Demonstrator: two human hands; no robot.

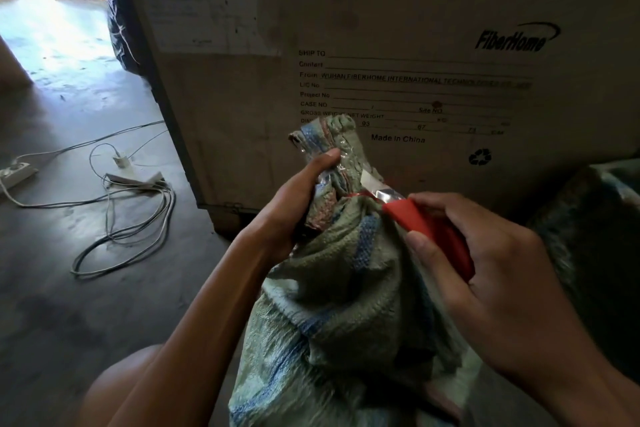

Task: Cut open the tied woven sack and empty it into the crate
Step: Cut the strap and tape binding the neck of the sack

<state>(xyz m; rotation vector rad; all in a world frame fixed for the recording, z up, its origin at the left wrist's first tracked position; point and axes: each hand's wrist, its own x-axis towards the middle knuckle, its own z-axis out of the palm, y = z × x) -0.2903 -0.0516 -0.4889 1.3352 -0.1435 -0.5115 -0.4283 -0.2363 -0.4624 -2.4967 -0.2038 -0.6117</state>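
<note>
Cutting step: left hand (pixel 294 204) grips bunched neck of green woven sack (pixel 346 305) on lap; right hand (pixel 485 260) holds red-handled utility knife (pixel 426 225), blade at red tie (pixel 360 196). Next: slice through tie.

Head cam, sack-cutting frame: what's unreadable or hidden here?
Head view: contents of the green-and-blue woven sack, hidden by its fabric.
Red tie at the neck: cut or intact unclear, covered by the red-handled knife blade and folds.
Sack's bottom: cut off by lower edge.
Dark bulky shape at right: too dim, cropped; crate or not, unclear.
</note>
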